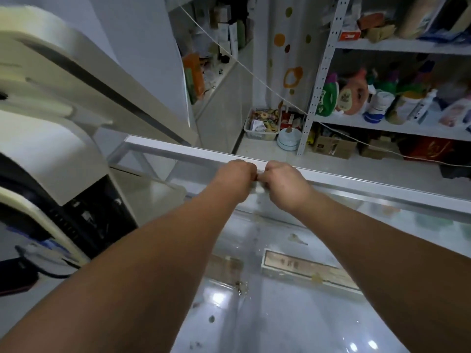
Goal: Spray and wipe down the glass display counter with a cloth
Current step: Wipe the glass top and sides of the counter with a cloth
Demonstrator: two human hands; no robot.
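The glass display counter [280,314] stretches away from me, its top smeared with spots and stains. A white frame rail [178,151] runs along its far edge. Both my arms reach out to that rail. My left hand [238,174] and my right hand [283,182] sit side by side there, knuckles up and fingers curled under. A small pale piece, seemingly the cloth [260,187], shows between and just below them, pinched by both hands; most of it is hidden. No spray bottle shows on the counter.
A cream-coloured machine [63,98] stands close on the left. Beyond the counter are a white metal shelf [382,126] with detergent bottles, a basket [261,126] of small items and a thin cord [254,75] strung across. A flat box [305,268] lies under the glass.
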